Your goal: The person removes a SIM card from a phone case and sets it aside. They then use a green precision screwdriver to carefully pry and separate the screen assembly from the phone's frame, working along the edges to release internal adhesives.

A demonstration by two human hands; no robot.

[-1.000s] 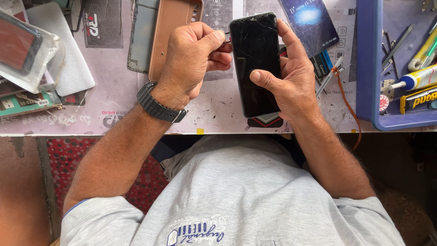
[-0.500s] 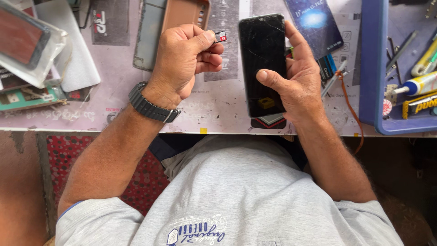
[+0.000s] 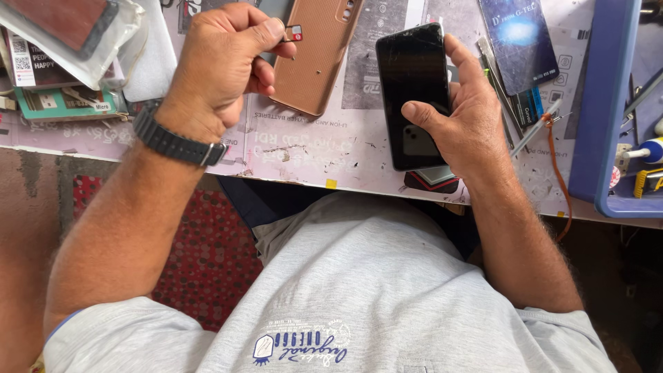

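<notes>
- At the far left edge of the worktop (image 3: 324,148) lies a clear plastic packet (image 3: 72,34) with a reddish-brown flat thing inside, resting over some printed cards and a green box (image 3: 65,103).
- The left hand (image 3: 221,65) is raised over the worktop's left half, curled into a loose fist. Its thumb and forefinger pinch a tiny card tray (image 3: 294,32) with a red patch on it, held just clear of the knuckles.
- A dark ribbed wristwatch (image 3: 176,143) sits on the left wrist, over the near edge of the worktop.
- Just right of that hand a tan phone back cover (image 3: 314,55) lies flat on the worktop, its lower corner pointing toward the near edge. The tray is in front of its upper left part.
- Near the middle, a black phone (image 3: 413,90) with a cracked dark screen is held upright on its long axis, screen facing up.
- The right hand (image 3: 469,121) grips that phone from the right side: the thumb lies across the lower screen, fingers wrap behind and along the right edge.
- Under the phone's lower end a small dark red and grey thing (image 3: 431,179) rests at the near edge of the worktop.
- Right of the hand lie a dark blue glossy card (image 3: 518,41), thin metal tools (image 3: 535,124) and an orange cord (image 3: 559,179).
- At the right edge stands a blue plastic tray (image 3: 604,117) holding tubes and tools.
</notes>
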